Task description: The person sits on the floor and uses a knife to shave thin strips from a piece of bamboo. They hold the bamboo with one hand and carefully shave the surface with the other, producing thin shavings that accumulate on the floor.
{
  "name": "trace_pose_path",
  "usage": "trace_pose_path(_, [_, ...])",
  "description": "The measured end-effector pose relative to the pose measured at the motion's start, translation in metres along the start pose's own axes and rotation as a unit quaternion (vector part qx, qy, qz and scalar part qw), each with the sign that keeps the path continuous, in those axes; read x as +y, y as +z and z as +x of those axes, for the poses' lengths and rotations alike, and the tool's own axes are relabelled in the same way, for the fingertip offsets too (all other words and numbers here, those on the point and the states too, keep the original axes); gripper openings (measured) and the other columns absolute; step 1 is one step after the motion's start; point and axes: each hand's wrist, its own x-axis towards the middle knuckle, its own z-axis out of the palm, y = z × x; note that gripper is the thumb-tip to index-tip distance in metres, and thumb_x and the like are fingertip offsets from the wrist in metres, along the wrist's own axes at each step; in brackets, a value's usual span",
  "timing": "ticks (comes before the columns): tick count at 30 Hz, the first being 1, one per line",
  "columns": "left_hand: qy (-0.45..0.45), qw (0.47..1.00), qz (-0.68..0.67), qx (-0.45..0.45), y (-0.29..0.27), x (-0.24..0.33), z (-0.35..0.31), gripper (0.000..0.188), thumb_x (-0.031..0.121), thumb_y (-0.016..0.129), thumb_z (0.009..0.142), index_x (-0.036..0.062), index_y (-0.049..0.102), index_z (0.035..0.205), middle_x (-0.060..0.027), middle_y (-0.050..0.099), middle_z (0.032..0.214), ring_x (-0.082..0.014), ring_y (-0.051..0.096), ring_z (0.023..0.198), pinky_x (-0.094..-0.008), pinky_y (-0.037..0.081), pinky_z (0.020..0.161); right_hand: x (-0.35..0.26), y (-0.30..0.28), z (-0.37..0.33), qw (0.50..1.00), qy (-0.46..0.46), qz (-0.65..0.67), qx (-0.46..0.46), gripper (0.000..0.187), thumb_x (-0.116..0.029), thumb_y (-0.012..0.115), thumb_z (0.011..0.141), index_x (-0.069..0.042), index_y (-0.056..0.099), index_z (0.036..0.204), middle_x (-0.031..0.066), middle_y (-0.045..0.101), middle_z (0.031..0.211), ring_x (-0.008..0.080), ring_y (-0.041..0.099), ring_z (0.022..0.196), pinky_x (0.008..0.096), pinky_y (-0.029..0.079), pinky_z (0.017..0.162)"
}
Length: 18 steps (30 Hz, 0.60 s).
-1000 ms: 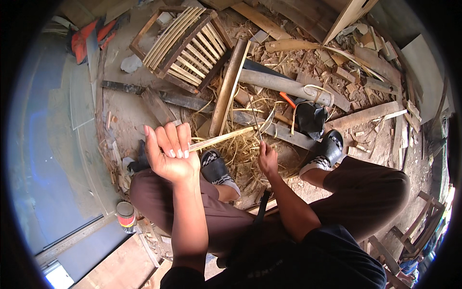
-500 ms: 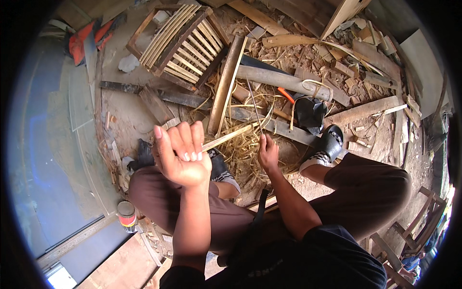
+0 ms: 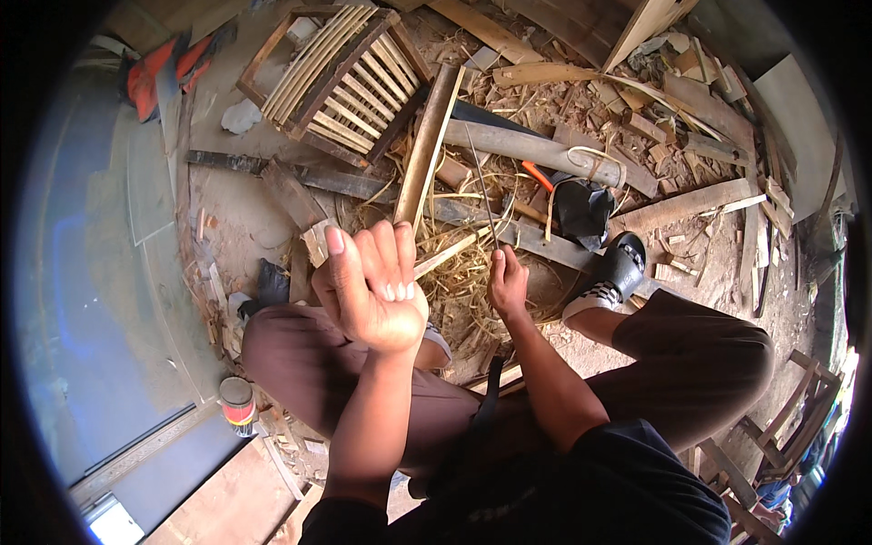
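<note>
My left hand (image 3: 372,291) is closed around a thin bamboo strip (image 3: 447,254), lifted over my knee; my right hand (image 3: 507,283) pinches a knife (image 3: 486,204) against it. I judge the splitting half done: many shavings (image 3: 459,286) lie on the dirt floor (image 3: 236,209), among wood scraps (image 3: 672,109).

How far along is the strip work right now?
Done: a heap of pale shavings lies on the ground between the feet, and a slatted wooden frame stands beyond it. In hand: the left hand grips a thin strip, while the right hand holds a thin blade-like tool upright. Left: unworked poles and offcuts lie around.
</note>
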Motion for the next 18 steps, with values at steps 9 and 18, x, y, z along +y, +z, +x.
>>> trace_pose_path(9, [-0.005,1.000,0.004,0.000,0.005,-0.006,-0.004,0.050,0.021,0.035,0.111,0.0128,0.034,0.062,0.0022,0.030,0.050,-0.0083,0.024,0.044,-0.0241,0.025,0.044,0.051,-0.007,-0.011,0.979,0.179,-0.058,-0.079,0.058,-0.052,0.044,0.102,-0.002,0.068,0.121,0.0290,0.071,0.094,0.0469,0.068,0.099,0.0491,0.052,0.086])
trace_pose_path(18, [-0.010,1.000,0.003,0.006,0.006,-0.004,0.003,0.050,0.022,0.035,0.111,0.0138,0.034,0.062,0.0026,0.029,0.050,-0.0084,0.023,0.043,-0.0244,0.025,0.045,0.048,0.002,-0.021,0.984,0.170,0.010,-0.046,0.049,-0.041,0.045,0.105,0.002,0.067,0.111,0.0200,0.067,0.076,0.0404,0.055,0.060,0.0461,0.051,0.066])
